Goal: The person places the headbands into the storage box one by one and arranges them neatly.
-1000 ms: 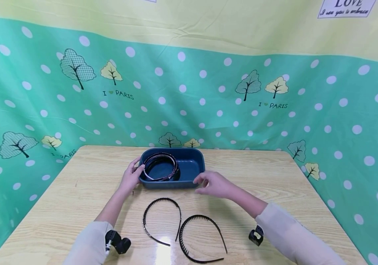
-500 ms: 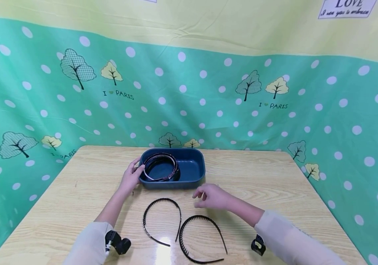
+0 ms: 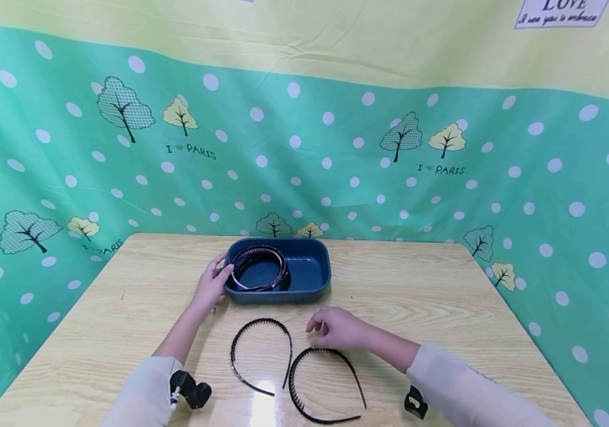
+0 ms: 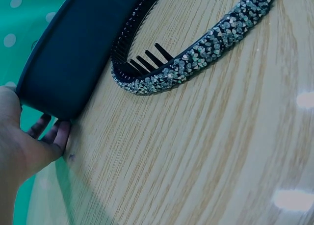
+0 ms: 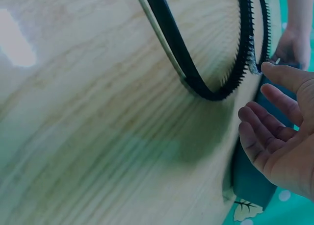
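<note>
My left hand point(image 3: 210, 287) grips the left end of a dark blue plastic bin point(image 3: 306, 273), thumb at the rim and fingers against its outside. Inside the bin's left half lie stacked headbands point(image 3: 258, 249). Two black toothed headbands lie on the table in front: a left headband point(image 3: 264, 321), with clear stones along its outer face in the left wrist view, and a right headband point(image 3: 292, 379). Just above the right headband's top curve hovers my right hand point(image 3: 338, 328), its fingers loosely bent around nothing, as the right wrist view also shows.
The wooden table point(image 3: 416, 284) backs onto a green dotted curtain point(image 3: 336, 172). Black wrist cameras hang from both sleeves, the left camera point(image 3: 192, 391) beside the left headband. A bright light reflection lies near the table's front.
My right hand has come away from the bin's front right corner, moving toward me to the top of the right headband. My left hand and the bin have stayed put.
</note>
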`<state>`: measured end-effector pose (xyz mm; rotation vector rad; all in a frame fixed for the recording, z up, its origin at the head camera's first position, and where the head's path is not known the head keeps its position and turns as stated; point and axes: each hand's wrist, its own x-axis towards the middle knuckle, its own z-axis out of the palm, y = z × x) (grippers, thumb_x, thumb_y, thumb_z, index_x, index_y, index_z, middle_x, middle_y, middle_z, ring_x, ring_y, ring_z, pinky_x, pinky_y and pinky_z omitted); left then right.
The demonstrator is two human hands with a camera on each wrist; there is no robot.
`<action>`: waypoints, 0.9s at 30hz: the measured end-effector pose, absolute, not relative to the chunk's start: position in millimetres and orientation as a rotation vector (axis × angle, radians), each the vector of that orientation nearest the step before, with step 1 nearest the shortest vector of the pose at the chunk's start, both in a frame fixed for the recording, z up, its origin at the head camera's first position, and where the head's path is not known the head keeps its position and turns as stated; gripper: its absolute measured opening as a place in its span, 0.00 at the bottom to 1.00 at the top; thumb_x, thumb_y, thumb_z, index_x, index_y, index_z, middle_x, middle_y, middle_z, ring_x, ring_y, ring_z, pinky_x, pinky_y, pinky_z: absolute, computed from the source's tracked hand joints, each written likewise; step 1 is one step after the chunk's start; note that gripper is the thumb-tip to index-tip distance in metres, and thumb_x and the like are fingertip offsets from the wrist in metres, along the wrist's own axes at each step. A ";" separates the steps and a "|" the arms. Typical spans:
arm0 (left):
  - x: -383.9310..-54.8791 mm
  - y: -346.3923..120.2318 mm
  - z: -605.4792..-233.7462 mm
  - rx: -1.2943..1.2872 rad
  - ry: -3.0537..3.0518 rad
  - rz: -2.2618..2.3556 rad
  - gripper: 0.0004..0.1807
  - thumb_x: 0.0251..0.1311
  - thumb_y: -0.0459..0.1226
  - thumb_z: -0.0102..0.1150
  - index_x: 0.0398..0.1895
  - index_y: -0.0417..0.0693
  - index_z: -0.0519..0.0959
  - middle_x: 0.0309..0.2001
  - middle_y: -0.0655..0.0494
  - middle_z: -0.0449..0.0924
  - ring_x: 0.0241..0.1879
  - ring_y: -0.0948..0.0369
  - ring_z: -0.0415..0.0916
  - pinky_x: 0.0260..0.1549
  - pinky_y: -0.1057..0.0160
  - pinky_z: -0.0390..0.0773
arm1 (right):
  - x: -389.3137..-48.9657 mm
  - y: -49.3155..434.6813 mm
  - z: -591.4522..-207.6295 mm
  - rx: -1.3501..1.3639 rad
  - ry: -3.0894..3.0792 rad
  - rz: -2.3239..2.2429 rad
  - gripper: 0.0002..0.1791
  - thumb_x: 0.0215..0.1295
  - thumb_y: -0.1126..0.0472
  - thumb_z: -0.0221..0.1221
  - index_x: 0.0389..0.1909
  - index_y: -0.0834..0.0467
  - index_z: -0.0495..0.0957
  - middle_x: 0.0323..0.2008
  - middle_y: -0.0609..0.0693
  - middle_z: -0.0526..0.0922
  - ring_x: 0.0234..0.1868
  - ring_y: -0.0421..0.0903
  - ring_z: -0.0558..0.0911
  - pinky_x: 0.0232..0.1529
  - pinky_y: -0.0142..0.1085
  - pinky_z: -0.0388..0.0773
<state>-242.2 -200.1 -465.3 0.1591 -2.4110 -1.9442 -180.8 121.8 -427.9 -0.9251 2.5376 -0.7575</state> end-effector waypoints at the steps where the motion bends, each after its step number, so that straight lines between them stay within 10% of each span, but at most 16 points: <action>1: -242.1 -200.1 -465.2 0.158 -2.411 -1.945 0.29 0.70 0.45 0.43 0.72 0.53 0.53 0.60 0.33 0.67 0.40 0.61 0.76 0.32 0.68 0.79 | -179.7 121.5 -428.8 -0.928 2.531 -0.760 0.11 0.55 0.57 0.65 0.39 0.55 0.82 0.35 0.49 0.78 0.30 0.35 0.73 0.32 0.27 0.71; 27: -240.5 -198.6 -462.6 0.185 -2.387 -1.999 0.29 0.70 0.44 0.43 0.73 0.54 0.53 0.61 0.33 0.66 0.38 0.64 0.75 0.32 0.67 0.79 | -168.7 125.0 -446.0 -1.001 2.557 -0.718 0.05 0.55 0.61 0.65 0.33 0.51 0.83 0.26 0.42 0.72 0.27 0.31 0.67 0.30 0.24 0.67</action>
